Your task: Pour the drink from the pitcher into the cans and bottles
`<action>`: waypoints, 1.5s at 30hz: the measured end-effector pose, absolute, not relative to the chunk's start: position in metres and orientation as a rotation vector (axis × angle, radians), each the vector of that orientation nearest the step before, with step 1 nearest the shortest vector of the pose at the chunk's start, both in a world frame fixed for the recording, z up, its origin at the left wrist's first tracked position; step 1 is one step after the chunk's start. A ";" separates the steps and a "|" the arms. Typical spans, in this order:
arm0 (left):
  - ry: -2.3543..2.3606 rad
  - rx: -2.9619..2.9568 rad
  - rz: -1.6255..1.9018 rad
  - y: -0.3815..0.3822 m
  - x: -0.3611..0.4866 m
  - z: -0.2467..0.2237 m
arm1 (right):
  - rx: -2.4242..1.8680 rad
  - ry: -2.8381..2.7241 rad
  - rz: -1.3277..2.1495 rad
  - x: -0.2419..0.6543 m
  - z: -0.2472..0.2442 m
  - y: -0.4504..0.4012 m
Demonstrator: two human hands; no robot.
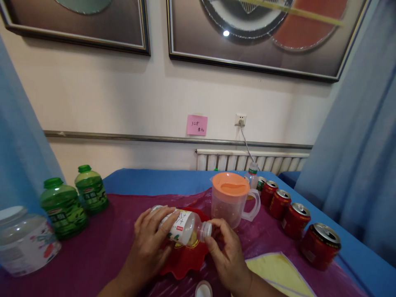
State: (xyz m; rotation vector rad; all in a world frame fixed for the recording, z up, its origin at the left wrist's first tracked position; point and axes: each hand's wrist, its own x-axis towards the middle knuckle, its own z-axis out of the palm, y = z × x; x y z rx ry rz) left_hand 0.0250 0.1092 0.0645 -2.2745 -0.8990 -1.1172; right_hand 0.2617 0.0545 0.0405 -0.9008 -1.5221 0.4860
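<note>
two bare hands, the left (pixel 154 231) wrapped around a clear plastic bottle with a white label (pixel 181 225), the right (pixel 227 247) pinching its white cap (pixel 206 231), hold it tilted sideways above a red scalloped dish (pixel 182 264), near an orange-lidded pitcher (pixel 227 204).

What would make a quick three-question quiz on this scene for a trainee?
1. The left hand grips a clear plastic bottle. What do the right hand's fingers touch? a) a red metal can b) the bottle's white cap c) the pink paper note
2. True or false: the clear plastic pitcher with the orange lid stands upright.
3. Fill in: the two green plastic bottles stand on the person's ____ side.
Key: 1 b; 2 true; 3 left
</note>
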 end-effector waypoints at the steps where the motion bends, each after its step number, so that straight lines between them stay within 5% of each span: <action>1: -0.896 -2.277 -1.113 0.109 0.025 0.065 | -0.902 -1.528 0.475 0.262 0.041 0.054; 13: -0.948 -2.262 -1.084 0.110 0.023 0.067 | -0.858 -1.572 0.309 0.261 0.039 0.055; 45: -0.922 -2.292 -1.086 0.110 0.025 0.065 | -0.939 -1.448 0.528 0.257 0.032 0.056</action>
